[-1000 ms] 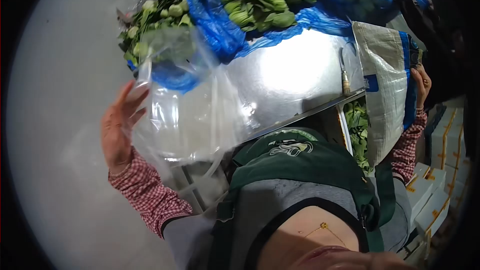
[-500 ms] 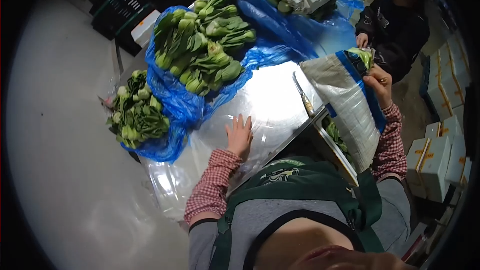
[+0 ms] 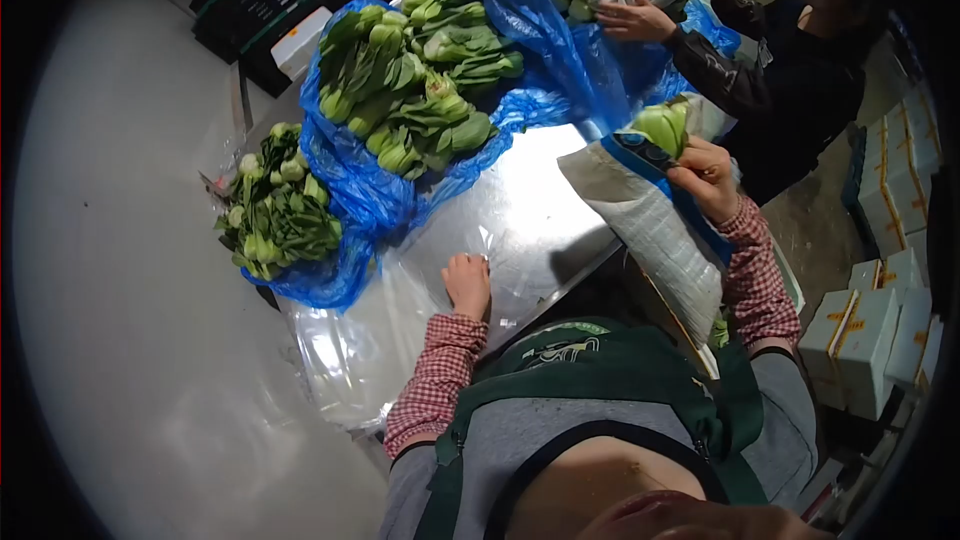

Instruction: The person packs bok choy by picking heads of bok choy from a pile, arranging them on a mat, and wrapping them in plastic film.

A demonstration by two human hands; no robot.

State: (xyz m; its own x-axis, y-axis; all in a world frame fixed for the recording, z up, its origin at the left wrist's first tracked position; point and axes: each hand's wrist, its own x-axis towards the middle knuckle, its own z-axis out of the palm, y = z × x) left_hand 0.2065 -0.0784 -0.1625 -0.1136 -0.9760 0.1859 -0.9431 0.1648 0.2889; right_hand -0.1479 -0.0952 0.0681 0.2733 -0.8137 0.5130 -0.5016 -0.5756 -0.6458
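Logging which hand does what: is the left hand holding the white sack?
No; the right hand holds the white sack, while the left hand is at the clear plastic.

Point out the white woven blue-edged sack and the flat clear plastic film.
White woven blue-edged sack (image 3: 655, 230): head view, middle of its white side.
Flat clear plastic film (image 3: 352, 352): head view, glossy middle.

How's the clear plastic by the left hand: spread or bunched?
Spread: the clear plastic lies as a broad, wrinkled sheet over the near-left part of the tabletop, by the left hand.
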